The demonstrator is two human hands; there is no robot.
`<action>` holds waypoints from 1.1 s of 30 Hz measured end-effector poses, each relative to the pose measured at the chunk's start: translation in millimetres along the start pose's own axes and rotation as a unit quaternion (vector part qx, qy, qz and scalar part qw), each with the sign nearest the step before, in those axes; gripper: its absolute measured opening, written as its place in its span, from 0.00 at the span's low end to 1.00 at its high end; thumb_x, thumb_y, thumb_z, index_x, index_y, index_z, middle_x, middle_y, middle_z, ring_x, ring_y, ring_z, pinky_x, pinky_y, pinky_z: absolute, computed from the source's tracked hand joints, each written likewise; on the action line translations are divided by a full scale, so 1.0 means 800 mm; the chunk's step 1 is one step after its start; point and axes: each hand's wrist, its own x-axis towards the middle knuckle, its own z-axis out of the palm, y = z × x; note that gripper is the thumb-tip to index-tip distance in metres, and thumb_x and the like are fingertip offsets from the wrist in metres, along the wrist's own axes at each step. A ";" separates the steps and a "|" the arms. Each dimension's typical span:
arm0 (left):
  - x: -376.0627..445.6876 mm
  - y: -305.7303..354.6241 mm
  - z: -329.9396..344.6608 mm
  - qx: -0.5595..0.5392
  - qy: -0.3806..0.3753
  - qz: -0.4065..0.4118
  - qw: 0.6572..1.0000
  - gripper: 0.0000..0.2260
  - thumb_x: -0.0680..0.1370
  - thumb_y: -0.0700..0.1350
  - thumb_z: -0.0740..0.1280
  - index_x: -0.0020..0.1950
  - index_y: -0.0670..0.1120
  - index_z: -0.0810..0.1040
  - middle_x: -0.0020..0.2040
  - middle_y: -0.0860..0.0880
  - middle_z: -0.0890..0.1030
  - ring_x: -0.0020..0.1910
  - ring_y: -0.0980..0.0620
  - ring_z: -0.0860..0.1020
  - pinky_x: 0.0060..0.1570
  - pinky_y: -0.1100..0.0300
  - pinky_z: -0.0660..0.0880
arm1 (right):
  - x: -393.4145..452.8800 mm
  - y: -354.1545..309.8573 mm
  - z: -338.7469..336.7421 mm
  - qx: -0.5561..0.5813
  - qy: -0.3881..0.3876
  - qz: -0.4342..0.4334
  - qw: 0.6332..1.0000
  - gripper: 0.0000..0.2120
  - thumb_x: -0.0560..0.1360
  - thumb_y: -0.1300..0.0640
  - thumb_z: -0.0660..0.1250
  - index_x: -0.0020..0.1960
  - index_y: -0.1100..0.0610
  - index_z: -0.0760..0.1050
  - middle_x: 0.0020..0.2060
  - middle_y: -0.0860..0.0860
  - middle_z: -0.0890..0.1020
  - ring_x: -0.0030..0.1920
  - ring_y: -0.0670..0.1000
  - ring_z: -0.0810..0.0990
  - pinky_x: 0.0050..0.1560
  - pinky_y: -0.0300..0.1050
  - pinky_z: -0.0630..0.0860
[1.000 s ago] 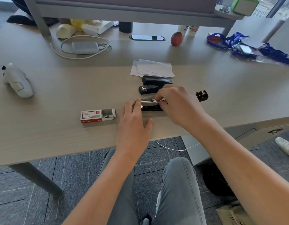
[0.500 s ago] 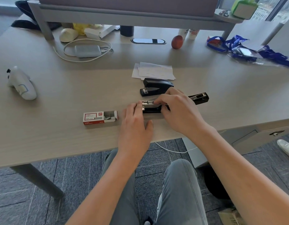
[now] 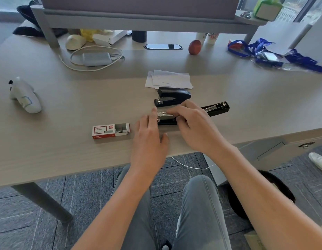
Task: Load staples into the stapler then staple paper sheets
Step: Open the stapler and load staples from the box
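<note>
Hands at an opened stapler near the worktop's front edge

Opened stapler [image 3: 216,108] lies between staple box [image 3: 110,131] and bare worktop [image 3: 265,105]; right hand [image 3: 196,126] fingers pinch at its metal staple channel, left hand [image 3: 150,139] rests flat, fingers spread. Second stapler [image 3: 172,96] and paper sheets [image 3: 170,79] sit just behind.

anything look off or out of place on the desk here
Nothing looks damaged or spilled. The open stapler lies unfolded flat for loading, and the staple box lies with its end flap open. A second stapler sits closed just behind.
</note>
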 end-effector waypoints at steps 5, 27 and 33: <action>-0.005 0.006 0.003 0.065 -0.013 0.014 0.998 0.29 0.80 0.50 0.65 0.80 0.50 0.60 0.71 0.46 0.66 0.68 0.47 0.64 0.59 0.52 0.71 | -0.035 0.009 -0.003 0.203 0.148 0.239 0.938 0.05 0.80 0.56 0.68 0.51 0.53 0.83 0.44 0.48 0.86 0.38 0.43 0.83 0.43 0.40 0.81; -0.007 0.009 0.000 0.058 0.016 0.032 0.998 0.44 0.78 0.47 0.66 0.82 0.45 0.38 0.61 0.46 0.74 0.55 0.47 0.67 0.58 0.51 0.71 | 0.015 0.031 0.007 0.103 0.096 0.108 0.984 0.20 0.70 0.50 0.79 0.62 0.45 0.83 0.52 0.45 0.82 0.54 0.49 0.79 0.52 0.41 0.70; -0.005 0.006 0.000 0.058 0.006 0.029 0.998 0.40 0.78 0.48 0.66 0.83 0.49 0.46 0.62 0.46 0.73 0.58 0.46 0.68 0.54 0.50 0.74 | 0.007 0.031 0.022 0.116 0.012 0.095 0.989 0.23 0.75 0.56 0.74 0.69 0.47 0.79 0.58 0.47 0.81 0.60 0.51 0.77 0.61 0.45 0.71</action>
